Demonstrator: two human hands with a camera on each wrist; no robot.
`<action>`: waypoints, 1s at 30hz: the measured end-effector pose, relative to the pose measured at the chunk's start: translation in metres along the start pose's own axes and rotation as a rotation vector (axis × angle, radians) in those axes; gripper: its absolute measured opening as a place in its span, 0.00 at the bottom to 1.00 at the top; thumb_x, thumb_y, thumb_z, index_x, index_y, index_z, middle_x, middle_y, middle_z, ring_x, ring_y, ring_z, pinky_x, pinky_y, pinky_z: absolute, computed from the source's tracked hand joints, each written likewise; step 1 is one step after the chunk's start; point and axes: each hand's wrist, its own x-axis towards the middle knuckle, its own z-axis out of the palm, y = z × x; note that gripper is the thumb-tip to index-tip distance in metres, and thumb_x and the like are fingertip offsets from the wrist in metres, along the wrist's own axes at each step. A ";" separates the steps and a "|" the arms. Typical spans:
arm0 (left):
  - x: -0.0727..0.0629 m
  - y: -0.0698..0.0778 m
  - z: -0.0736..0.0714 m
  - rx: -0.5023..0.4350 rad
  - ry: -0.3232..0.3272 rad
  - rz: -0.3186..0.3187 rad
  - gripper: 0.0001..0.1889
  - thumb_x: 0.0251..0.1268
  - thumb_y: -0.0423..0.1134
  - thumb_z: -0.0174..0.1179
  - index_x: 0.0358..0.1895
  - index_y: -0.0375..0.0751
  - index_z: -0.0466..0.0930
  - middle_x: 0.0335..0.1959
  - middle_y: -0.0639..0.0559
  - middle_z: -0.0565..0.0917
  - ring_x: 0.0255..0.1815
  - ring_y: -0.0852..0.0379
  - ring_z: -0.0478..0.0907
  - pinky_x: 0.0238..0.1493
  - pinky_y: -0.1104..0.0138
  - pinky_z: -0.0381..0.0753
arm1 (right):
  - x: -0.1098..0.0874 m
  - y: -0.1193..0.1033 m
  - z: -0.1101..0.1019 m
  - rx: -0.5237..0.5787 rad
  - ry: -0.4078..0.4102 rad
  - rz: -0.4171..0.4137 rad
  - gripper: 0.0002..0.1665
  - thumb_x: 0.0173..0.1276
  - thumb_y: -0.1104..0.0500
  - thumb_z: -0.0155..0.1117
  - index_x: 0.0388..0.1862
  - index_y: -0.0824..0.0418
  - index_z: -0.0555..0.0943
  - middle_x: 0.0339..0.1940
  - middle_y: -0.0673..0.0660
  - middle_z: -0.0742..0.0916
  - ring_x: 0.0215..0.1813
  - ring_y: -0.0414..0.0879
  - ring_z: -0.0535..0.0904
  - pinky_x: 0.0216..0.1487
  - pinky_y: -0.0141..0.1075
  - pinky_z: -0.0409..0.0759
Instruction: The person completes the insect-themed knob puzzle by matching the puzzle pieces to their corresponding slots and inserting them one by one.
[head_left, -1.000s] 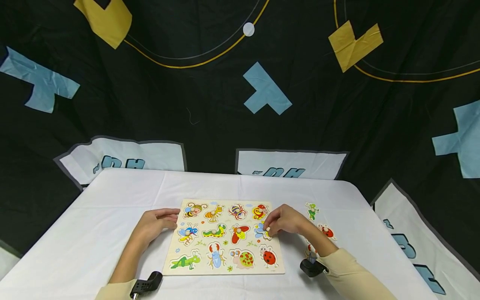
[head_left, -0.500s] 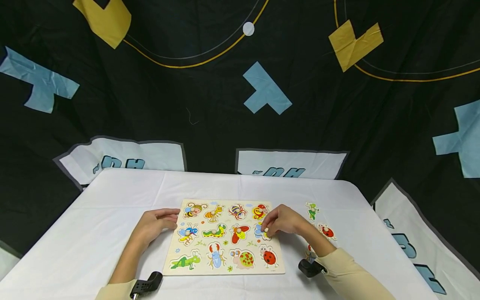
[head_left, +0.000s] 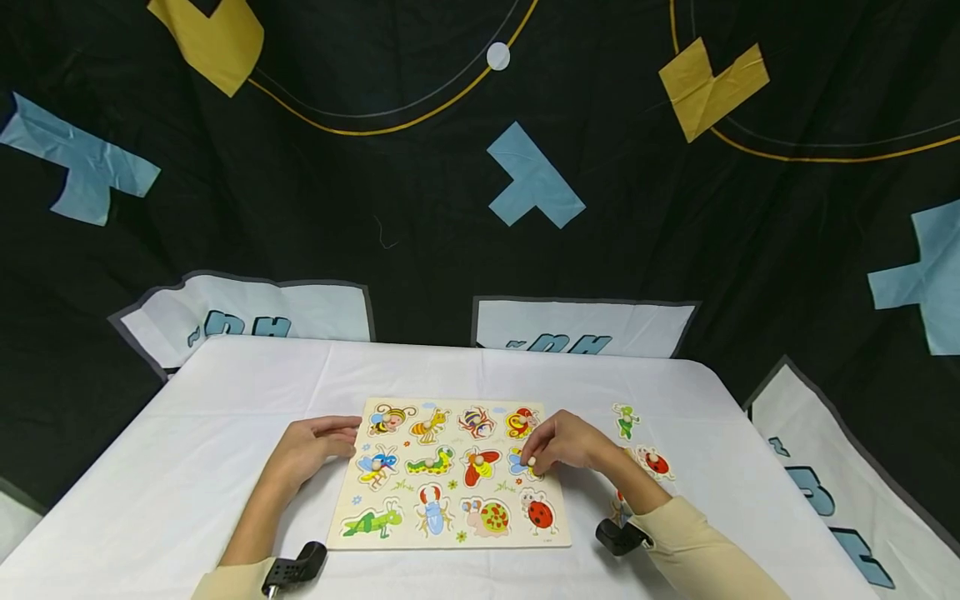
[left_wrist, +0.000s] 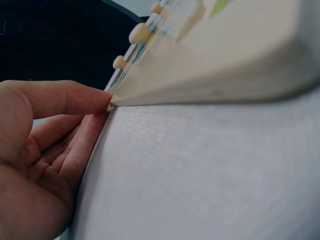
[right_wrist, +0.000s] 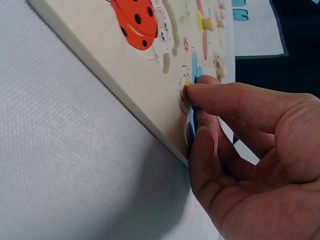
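Observation:
A wooden puzzle board (head_left: 410, 540) with printed insects lies on the white table. My right hand (head_left: 567, 442) pinches a blue-winged insect puzzle piece (right_wrist: 193, 125) at the board's right side. The piece stands tilted at its edge against the board in the right wrist view, and its small knob (head_left: 532, 461) shows beside my fingertips. At the board's left edge, my left hand (head_left: 311, 450) touches the wood with its fingertips. Knobbed pieces such as a caterpillar (head_left: 431, 461) and a spider (head_left: 476, 422) sit in the board.
To the right of the board lie a loose green puzzle piece (head_left: 626, 422) and a ladybird piece (head_left: 654, 463). Another loose piece (head_left: 618, 506) is partly hidden under my right forearm. A black cloth (head_left: 420, 250) hangs behind the table (head_left: 225, 392).
My right hand has shifted slightly left with the blue-winged piece, which now overlaps more of its place on the board. The left hand has stayed still.

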 end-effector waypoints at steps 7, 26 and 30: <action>0.001 0.000 0.000 0.008 0.000 0.004 0.27 0.54 0.34 0.69 0.62 0.40 0.83 0.47 0.48 0.90 0.55 0.50 0.81 0.62 0.52 0.70 | 0.000 0.002 0.000 -0.006 0.001 -0.006 0.10 0.47 0.71 0.77 0.31 0.64 0.90 0.22 0.51 0.85 0.26 0.41 0.74 0.31 0.35 0.74; 0.001 -0.001 0.000 -0.003 -0.003 -0.011 0.28 0.54 0.34 0.69 0.62 0.39 0.82 0.47 0.48 0.89 0.56 0.48 0.80 0.64 0.49 0.69 | 0.000 0.004 0.000 0.023 -0.004 0.003 0.11 0.48 0.70 0.77 0.33 0.65 0.90 0.23 0.50 0.84 0.27 0.41 0.74 0.32 0.34 0.73; 0.001 0.000 0.001 -0.002 0.004 -0.011 0.27 0.54 0.34 0.69 0.62 0.39 0.82 0.46 0.48 0.90 0.55 0.49 0.81 0.64 0.49 0.69 | 0.002 0.007 -0.001 0.021 -0.002 0.004 0.11 0.48 0.70 0.77 0.33 0.64 0.90 0.23 0.49 0.84 0.28 0.41 0.75 0.33 0.34 0.74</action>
